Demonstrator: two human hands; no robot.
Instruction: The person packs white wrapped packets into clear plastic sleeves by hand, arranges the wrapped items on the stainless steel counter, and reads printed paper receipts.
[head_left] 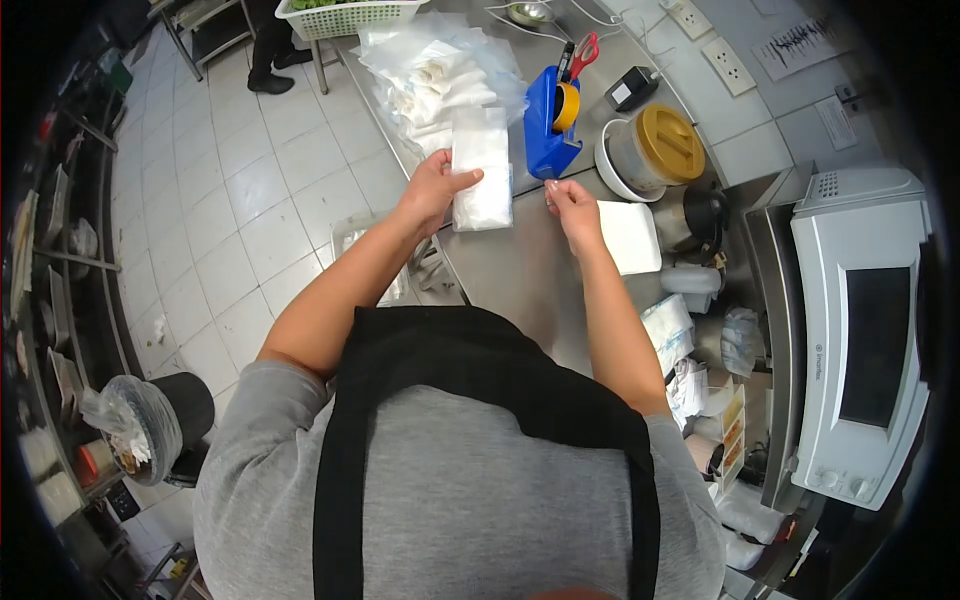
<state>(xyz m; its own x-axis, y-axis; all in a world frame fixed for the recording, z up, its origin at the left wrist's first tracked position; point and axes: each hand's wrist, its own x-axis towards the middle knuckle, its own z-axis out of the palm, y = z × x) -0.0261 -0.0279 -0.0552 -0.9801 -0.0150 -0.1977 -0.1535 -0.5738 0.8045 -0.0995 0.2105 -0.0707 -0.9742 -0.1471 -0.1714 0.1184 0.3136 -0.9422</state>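
Note:
My left hand [432,196] grips the left edge of a flat white packet in clear plastic [482,170], thumb on top and fingers beneath. The packet looks like wrapped napkins, and it lies over the near end of a pile of similar plastic-wrapped white packets [435,85]. Just below the blue tape dispenser [545,135], my right hand [574,215] is closed in a pinch. Whatever is between those fingertips is too small to make out. A roll of yellow tape [566,107] sits in the dispenser, with red-handled scissors [585,52] standing at its far end.
Right of my right hand are a white stack of sheets [629,238] and a tub with a yellow lid [668,145]. A white microwave [860,340] stands farther right. A green-filled basket [350,18] is at the back, a lined bin [140,430] at left. Another person's shoes [270,82] show on the tiled floor.

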